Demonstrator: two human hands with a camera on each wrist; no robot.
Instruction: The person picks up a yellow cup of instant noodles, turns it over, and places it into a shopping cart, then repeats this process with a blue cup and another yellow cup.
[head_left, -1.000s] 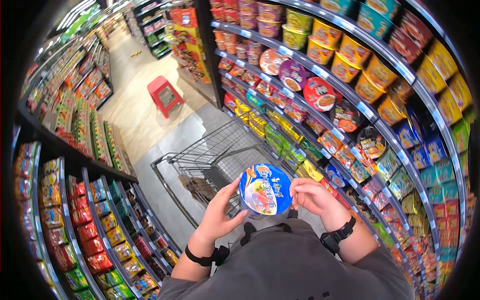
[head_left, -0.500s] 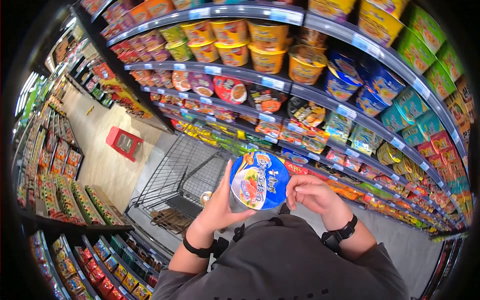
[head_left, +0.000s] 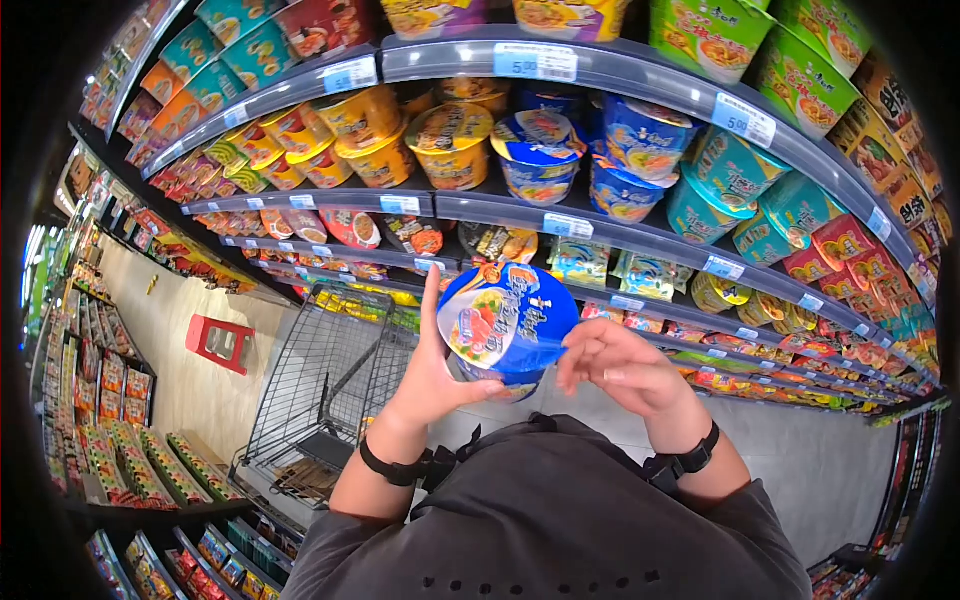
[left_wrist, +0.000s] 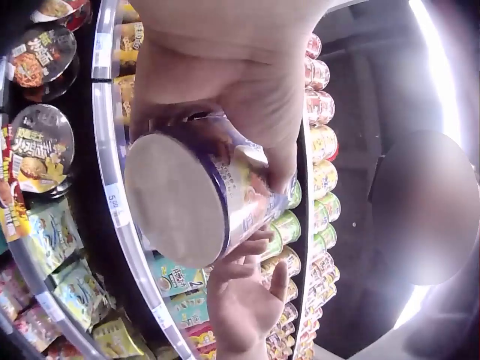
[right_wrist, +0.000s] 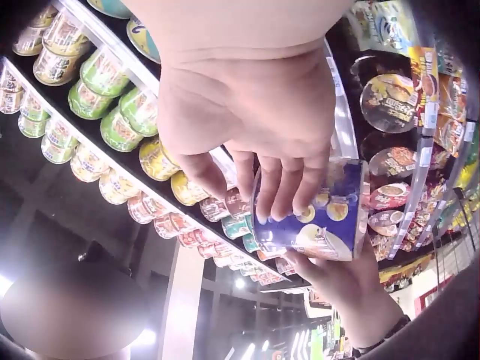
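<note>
A blue instant noodle bowl (head_left: 510,315) with a printed lid is in front of my chest. My left hand (head_left: 425,372) grips it from the left, thumb low across the front of its side wall and fingers along the far side. The left wrist view shows its pale round base (left_wrist: 174,201). At the lid's right edge is my right hand (head_left: 632,370), its fingers loosely bent. In the right wrist view those fingers (right_wrist: 289,184) overlap the bowl's blue side without wrapping round it.
Ahead, curved shelves (head_left: 480,205) hold rows of noodle bowls, including similar blue ones (head_left: 537,155). To the left stands a wire shopping cart (head_left: 320,370) with brown cardboard in it. Beyond it, a red stool (head_left: 220,343) is on the floor. Packet shelves (head_left: 215,555) are at lower left.
The view has turned right, bringing the blue bowls on the shelf to the centre and the cart further left. The held bowl has tilted, showing more of its side. My right hand's fingers have loosened.
</note>
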